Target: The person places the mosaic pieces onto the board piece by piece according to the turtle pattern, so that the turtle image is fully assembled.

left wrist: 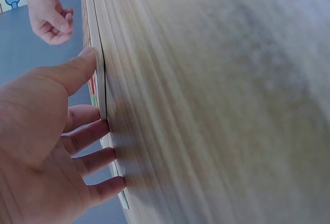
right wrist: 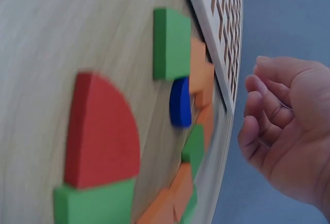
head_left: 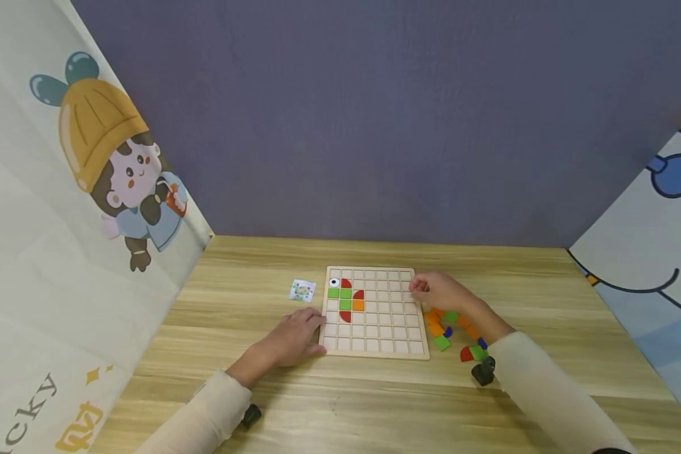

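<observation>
A wooden grid board (head_left: 386,340) lies on the table. Near its upper left, a round eye tile (head_left: 333,282) sits beside red quarter-round tiles, green squares (head_left: 345,304) and one orange square (head_left: 358,305). My left hand (head_left: 296,337) rests at the board's left side; its thumb and fingertips touch the edge, as the left wrist view shows too. Over the board's upper right edge hovers my right hand (head_left: 439,291), fingers loosely curled, and nothing shows between them in the right wrist view. Loose blocks lie below it, among them a red quarter-round (right wrist: 105,136) and a blue half-round (right wrist: 180,103).
A small picture card (head_left: 302,291) lies left of the board. The loose pile, with a green square block (head_left: 442,342), spreads along the board's right side. A purple-grey wall (head_left: 374,126) rises behind the wooden table (head_left: 374,403), and printed panels stand at both sides.
</observation>
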### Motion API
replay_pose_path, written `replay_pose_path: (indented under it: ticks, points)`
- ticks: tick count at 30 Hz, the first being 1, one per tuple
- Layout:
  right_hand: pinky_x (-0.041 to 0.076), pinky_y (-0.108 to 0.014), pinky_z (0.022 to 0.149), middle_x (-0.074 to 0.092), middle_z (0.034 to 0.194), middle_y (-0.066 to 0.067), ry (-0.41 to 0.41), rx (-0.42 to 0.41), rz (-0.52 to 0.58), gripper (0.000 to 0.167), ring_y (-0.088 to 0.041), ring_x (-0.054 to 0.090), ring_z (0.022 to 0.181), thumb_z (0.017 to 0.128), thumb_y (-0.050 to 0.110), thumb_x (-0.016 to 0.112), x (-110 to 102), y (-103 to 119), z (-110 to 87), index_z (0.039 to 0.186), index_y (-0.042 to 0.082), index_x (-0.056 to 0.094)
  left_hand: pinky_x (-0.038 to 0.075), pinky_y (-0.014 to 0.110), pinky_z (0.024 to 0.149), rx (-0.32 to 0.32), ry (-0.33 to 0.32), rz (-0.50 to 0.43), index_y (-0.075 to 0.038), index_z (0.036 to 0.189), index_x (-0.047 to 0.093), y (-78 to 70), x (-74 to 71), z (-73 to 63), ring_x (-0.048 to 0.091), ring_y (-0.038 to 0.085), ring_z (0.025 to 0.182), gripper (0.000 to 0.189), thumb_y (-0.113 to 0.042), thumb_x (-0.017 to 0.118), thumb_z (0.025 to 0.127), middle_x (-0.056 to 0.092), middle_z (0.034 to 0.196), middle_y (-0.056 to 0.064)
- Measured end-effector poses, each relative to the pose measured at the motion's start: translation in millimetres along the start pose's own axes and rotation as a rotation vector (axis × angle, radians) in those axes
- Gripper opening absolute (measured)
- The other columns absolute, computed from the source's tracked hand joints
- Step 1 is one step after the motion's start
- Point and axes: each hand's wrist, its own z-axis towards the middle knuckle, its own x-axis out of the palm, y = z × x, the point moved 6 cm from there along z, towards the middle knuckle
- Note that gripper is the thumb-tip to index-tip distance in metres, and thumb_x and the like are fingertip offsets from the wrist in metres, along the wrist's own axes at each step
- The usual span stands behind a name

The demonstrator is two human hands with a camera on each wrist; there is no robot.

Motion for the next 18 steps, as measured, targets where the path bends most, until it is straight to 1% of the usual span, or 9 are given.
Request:
replay_pose_path:
  ticks: [5, 12, 15, 18]
  points:
    - [0.055, -0.035, 0.08, 0.071, 0.099, -0.004, 0.002, 0.005, -0.047, 0.012, -0.016, 0.064, 0.091, 0.1, 0.013, 0.063, -6, -13, -9.2, 0.108, 0.007, 0.071, 0.044, 0.056, 0.111, 0.005, -0.004, 0.014, -0.002, 0.143, 0.054, 0.9, 2.2, 1.4, 0.05, 0.036, 0.137, 0.066, -0.042, 0.071, 0.094, 0.053, 0.146, 0.017]
    - [0.054, -0.027, 0.075, 0.071, 0.093, 0.001, 0.034, 0.016, -0.077, 0.015, -0.01, 0.061, 0.082, 0.095, 0.011, 0.068, -9, -29, -19.6, 0.109, 0.007, 0.072, 0.044, 0.057, 0.111, 0.002, -0.004, 0.009, -0.001, 0.143, 0.054, -0.6, 0.6, 0.9, 0.049, 0.037, 0.137, 0.066, -0.041, 0.072, 0.094, 0.052, 0.146, 0.017]
    - [0.053, -0.028, 0.077, 0.07, 0.093, 0.002, 0.054, 0.027, -0.112, 0.016, -0.01, 0.059, 0.083, 0.093, 0.011, 0.07, -10, -31, -22.6, 0.109, 0.007, 0.071, 0.044, 0.058, 0.111, 0.003, -0.005, 0.01, -0.001, 0.143, 0.054, -0.5, 0.3, 0.5, 0.049, 0.037, 0.137, 0.066, -0.041, 0.072, 0.094, 0.052, 0.146, 0.018]
    - [0.054, -0.031, 0.08, 0.07, 0.096, 0.001, 0.072, 0.034, -0.136, 0.019, -0.012, 0.06, 0.087, 0.092, 0.01, 0.073, -11, -33, -25.4, 0.11, 0.006, 0.071, 0.044, 0.058, 0.111, 0.008, -0.009, 0.011, -0.001, 0.143, 0.053, -0.5, 0.2, 0.2, 0.049, 0.038, 0.137, 0.066, -0.041, 0.072, 0.094, 0.052, 0.146, 0.018]
